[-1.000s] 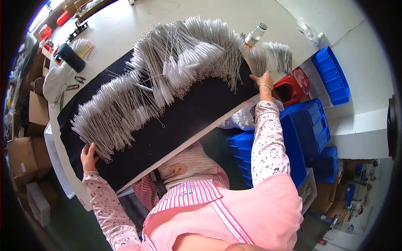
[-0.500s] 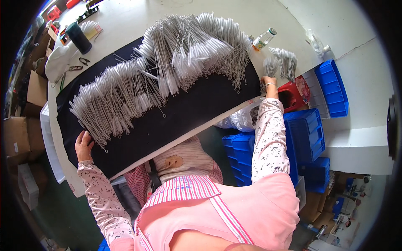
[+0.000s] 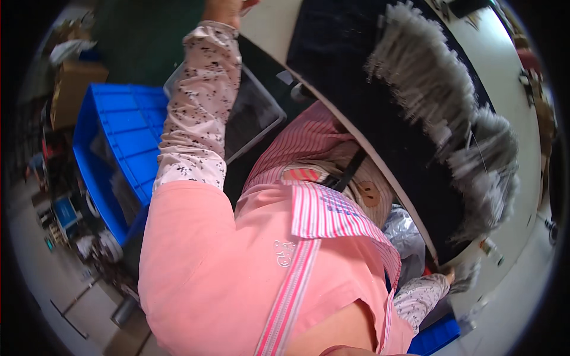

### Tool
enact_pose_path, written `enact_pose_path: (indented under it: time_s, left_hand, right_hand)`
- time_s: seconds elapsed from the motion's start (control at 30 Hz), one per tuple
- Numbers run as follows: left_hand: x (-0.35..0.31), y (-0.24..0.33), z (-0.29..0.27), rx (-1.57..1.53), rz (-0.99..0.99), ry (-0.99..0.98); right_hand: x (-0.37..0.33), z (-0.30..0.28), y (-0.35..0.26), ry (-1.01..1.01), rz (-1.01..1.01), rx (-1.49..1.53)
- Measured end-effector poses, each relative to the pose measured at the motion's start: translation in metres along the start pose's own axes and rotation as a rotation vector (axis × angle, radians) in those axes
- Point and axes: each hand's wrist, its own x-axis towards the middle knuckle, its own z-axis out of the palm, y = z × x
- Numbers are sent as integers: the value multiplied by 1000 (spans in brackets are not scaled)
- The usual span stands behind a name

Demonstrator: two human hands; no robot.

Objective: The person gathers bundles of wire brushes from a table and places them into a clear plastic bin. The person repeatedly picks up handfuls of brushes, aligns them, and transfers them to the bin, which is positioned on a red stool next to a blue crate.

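Now both hands grip the black board (image 3: 356, 77) — left hand (image 3: 222, 9), right hand (image 3: 446, 277) — grey wires (image 3: 427, 89) fanned across.

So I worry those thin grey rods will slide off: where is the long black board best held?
Probably at its two short ends, coming in from outside each end. The black board is long and narrow, the grey rods lie heaped along its far side, and the left hand and right hand are already at opposite ends.
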Motion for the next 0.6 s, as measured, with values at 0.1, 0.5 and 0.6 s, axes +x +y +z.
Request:
enact_pose_path:
  time_s: [0.1, 0.5, 0.6]
  left_hand:
    - [-4, 3, -79, -63, -19, 162]
    - [-60, -34, -124, 182, 505, 502]
    - [-96, -13, -76, 698, 1102, 204]
  right_hand:
    - [0, -12, -19, 58, 33, 22]
    - [-79, -111, -107, 360, -95, 862]
    - [-244, -166, -229, -354, -507, 1241]
